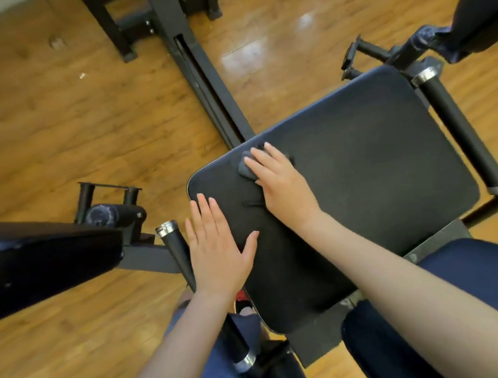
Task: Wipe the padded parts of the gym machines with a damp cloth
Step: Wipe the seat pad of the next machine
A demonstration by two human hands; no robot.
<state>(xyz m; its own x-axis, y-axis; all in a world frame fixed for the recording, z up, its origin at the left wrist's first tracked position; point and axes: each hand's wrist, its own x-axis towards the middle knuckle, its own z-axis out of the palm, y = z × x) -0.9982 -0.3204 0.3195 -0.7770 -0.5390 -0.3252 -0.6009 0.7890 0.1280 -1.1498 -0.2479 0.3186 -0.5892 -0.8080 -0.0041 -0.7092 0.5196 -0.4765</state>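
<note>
Our right hand [283, 183] presses flat on the cloth [247, 166] on the seat [373, 155]; our left hand [216, 248] lies open, holding nothing.

Your left hand [217, 251] and right hand [283, 183] are bare, with no gloves, rings, watch or wristband in view. Both of your forearms are uncovered up to the frame edge; no sleeve shows on either. You wear blue denim trousers [223, 367], seen below the left forearm, and a small patch of red and white, possibly footwear, shows near them but is too obscured to identify.
</note>
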